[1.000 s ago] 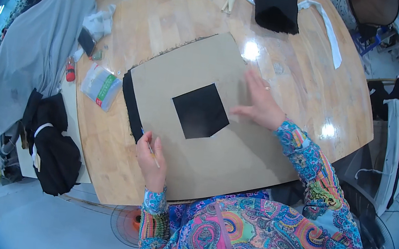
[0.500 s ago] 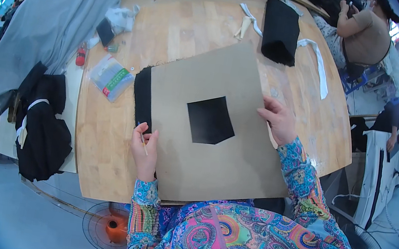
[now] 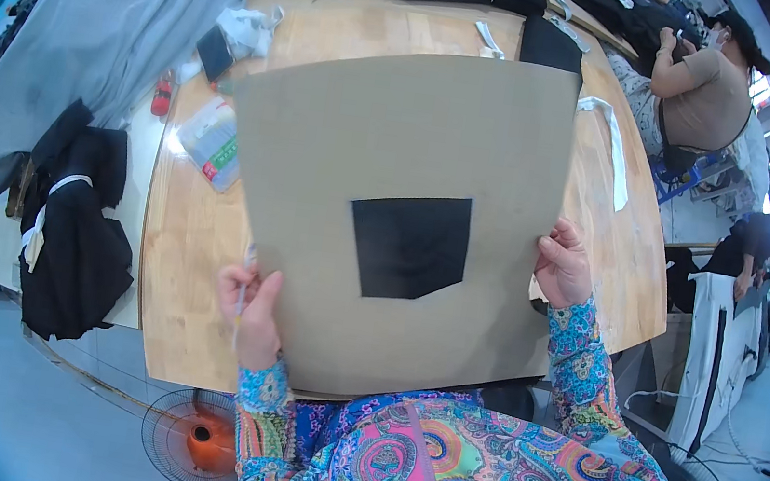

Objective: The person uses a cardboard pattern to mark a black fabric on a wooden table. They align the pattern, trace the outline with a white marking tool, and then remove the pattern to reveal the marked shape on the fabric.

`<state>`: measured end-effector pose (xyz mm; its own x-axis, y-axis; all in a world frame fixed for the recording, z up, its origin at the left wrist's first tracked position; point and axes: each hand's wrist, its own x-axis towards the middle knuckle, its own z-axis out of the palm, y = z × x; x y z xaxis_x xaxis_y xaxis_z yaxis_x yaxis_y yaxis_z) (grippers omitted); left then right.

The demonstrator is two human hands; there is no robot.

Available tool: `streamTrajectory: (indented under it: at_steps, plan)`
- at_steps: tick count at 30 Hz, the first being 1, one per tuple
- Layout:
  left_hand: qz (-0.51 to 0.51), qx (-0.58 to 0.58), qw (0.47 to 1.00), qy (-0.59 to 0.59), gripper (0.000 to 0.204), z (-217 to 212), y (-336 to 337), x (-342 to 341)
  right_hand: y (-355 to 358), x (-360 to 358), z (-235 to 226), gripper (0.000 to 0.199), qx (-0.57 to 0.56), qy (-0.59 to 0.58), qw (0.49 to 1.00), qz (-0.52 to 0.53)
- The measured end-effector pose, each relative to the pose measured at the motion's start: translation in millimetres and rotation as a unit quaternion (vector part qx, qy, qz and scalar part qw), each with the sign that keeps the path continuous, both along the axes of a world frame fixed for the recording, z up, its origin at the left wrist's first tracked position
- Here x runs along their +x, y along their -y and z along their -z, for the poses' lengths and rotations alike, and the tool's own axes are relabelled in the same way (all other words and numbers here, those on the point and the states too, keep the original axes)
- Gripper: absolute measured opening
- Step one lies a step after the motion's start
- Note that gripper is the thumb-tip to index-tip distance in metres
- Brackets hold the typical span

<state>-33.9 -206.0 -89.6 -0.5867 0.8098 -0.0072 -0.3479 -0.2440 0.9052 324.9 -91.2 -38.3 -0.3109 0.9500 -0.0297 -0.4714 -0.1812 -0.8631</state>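
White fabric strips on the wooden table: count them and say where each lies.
2 show plainly. A long white strip lies right of the lifted cardboard template, near the table's far right edge; a short white strip lies just beyond the template's top edge. The template may hide others.

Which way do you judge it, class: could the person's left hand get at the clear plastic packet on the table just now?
Probably not: the left hand grips the raised cardboard template, which partly covers the plastic packet.

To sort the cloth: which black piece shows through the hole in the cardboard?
The black fabric behind the cardboard sheet; other black pieces lie at the table's edges.
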Motion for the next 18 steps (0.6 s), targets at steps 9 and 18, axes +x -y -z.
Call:
streamTrajectory:
  at_steps: [9, 18]
  plan:
    - [-0.267, -0.045, 0.956, -0.113, 0.021, -10, 65, -113, -13, 8, 36, 0.024, 0.032, 0.394, 0.914, 0.095]
    - [-0.223, -0.225, 0.907, -0.278, 0.013, 12, 130, -202, 37, 17, 70, 0.033, 0.182, 0.614, 0.766, 0.053]
